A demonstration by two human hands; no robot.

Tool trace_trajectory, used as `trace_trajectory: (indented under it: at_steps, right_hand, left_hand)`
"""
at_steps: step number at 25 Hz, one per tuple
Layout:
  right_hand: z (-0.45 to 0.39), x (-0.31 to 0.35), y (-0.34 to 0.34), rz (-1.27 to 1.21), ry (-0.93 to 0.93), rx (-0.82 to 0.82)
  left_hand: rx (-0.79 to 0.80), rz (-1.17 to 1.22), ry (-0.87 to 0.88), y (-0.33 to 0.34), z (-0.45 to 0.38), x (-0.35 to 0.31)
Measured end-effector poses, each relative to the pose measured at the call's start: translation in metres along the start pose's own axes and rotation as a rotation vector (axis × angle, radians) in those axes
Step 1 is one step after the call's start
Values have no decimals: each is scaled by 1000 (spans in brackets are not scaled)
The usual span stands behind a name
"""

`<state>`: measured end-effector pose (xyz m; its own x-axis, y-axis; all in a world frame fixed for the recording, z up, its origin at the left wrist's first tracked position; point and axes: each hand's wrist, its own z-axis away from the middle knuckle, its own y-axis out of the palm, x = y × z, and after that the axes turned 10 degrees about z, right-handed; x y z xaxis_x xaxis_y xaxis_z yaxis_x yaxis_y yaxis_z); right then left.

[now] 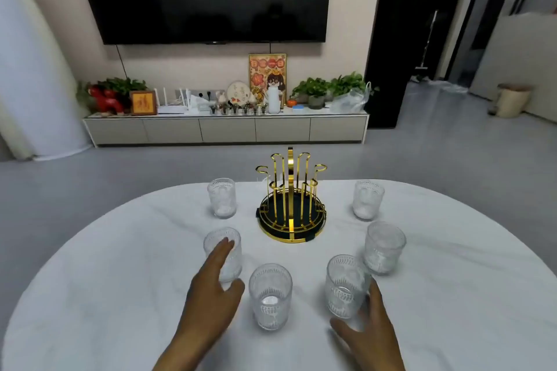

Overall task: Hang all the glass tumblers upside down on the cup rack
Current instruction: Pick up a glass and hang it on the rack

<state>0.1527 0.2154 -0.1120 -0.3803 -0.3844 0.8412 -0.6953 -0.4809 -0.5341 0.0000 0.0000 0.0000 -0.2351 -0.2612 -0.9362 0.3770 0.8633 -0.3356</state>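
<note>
Nearest to me, my right hand [372,330] is spread open around the near right clear ribbed glass tumbler [346,286], with the fingers behind its right wall and the thumb low in front; I cannot tell if the skin already touches the glass, but it is not yet closed on it. My left hand [211,289] is open too, the fingers stretched forward and laid against the left middle tumbler [224,251], thumb out to the side, gripping nothing. Between both hands stands the nearest centre tumbler [270,295], touched by no hand. All six tumblers stand upright, mouth up, on the white tablecloth [120,295] of the round table, so their long axis is vertical and each must be turned over before hanging. Farther out I see the right middle tumbler [384,247], then the far left tumbler [222,197] and the far right tumbler [368,199]. In the middle of this ring is the gold wire cup rack with a dark round base [291,199]; its upright prongs are all empty. The rack lies ahead and to the left of my right hand, and ahead to the right of my left hand. I judge the right hand is nearer to a grasp, so its tumbler goes first.
</note>
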Motion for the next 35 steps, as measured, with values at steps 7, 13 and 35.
trace_trajectory:
  at_steps: [7, 13, 35]
  right_hand:
    - [-20, 0, 11, -81, 99, -15]
    - [-59, 48, -23, -197, -34, -15]
    - [-151, 149, -45, 248, -476, -311]
  left_hand:
    - [123, -239, 395, 45, -114, -84]
    - [127, -135, 135, 88, -197, -96]
    - [293, -449, 439, 71, -222, -76]
